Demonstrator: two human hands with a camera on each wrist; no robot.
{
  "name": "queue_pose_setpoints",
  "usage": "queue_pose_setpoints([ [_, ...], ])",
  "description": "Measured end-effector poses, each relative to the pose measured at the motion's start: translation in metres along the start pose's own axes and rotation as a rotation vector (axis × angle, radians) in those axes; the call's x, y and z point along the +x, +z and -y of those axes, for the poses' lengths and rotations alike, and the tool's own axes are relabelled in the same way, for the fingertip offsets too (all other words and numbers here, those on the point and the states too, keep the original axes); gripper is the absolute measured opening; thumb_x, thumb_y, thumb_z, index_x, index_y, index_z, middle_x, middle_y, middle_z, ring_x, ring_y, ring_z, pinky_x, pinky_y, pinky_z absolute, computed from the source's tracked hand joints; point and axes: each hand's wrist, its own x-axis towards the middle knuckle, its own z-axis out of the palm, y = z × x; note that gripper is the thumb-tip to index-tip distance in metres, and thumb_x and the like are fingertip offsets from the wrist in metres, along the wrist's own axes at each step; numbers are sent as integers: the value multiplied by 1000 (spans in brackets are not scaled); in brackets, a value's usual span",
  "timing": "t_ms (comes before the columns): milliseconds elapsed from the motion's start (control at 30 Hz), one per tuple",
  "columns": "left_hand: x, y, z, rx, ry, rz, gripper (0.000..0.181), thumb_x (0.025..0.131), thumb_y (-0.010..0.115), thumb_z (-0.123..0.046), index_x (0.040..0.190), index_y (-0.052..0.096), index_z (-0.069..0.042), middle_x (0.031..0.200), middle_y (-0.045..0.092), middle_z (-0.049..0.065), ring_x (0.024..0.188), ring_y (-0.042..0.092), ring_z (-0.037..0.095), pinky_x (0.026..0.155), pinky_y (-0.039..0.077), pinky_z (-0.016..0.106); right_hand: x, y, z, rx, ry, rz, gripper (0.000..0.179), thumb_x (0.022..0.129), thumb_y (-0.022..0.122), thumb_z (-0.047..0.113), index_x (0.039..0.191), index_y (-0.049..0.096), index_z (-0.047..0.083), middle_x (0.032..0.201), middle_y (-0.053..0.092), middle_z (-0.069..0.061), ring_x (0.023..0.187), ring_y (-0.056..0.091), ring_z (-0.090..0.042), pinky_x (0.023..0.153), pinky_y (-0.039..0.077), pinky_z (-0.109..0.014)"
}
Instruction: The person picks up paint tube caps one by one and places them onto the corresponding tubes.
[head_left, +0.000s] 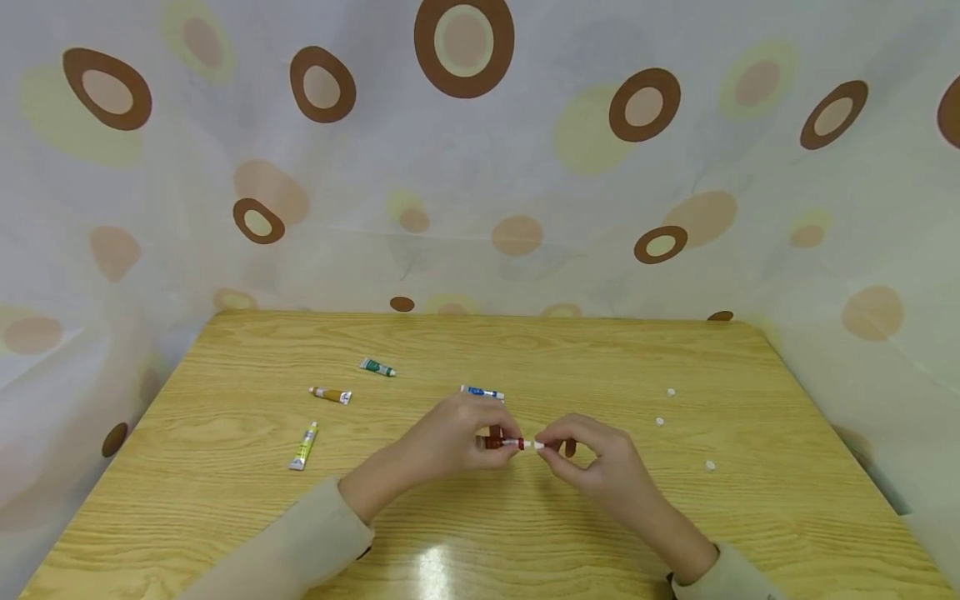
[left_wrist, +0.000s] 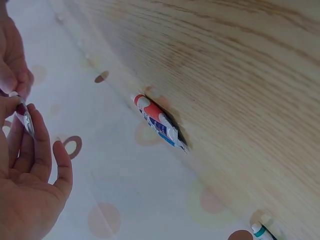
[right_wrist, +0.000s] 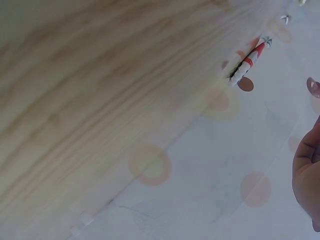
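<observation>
Pinching the red tube (head_left: 513,443) in the part-closed left hand (head_left: 467,431) and the white cap (head_left: 538,445) in the part-closed right hand (head_left: 597,460), the hands should align both and squeeze lightly.

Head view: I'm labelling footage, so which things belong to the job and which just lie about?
Seemingly the job's:
red tube, in left hand
white cap, in right hand

Lying about:
green tube
blue tube
ochre tube
yellow tube
three small white pieces
</observation>
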Motion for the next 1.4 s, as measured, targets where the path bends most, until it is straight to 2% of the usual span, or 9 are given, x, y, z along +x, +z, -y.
queue_pose_setpoints([
  [433,4,6,1,-21,5,12,3,92,76,-9,94,78,-10,88,75,-1,72,60,1,66,49,6,1,1,0,-1,-4,17,34,77,80,-12,98,74,14,88,74,-2,75,61,-6,68,50,-15],
  [600,5,7,1,-17,28,1,3,92,75,-8,94,78,-9,88,75,0,72,63,3,67,50,6,-1,-1,1,-11,44,36,32,79,81,-10,98,75,15,89,75,0,76,61,-5,66,52,-18],
  [867,8,8,-1,-13,24,18,4,92,74,-6,92,78,-7,87,75,1,71,62,4,67,49,6,-1,-5,4,-14,130,80,22,86,79,-2,96,77,18,88,74,6,74,59,-1,65,52,-18],
  [1167,11,6,-4,0,23,23,5,91,75,-6,92,79,-9,84,75,-2,70,58,3,67,46,4,0,-5,3,2,116,61,22,85,80,-2,94,78,17,84,74,5,72,58,-2,64,50,-15],
  [1400,9,8,-2,-31,-12,27,5,91,76,-6,93,79,-9,86,75,0,71,61,4,67,48,5,-1,-7,1,-14,123,102,21,87,79,-1,100,78,16,88,75,5,75,60,-1,66,52,-16],
])
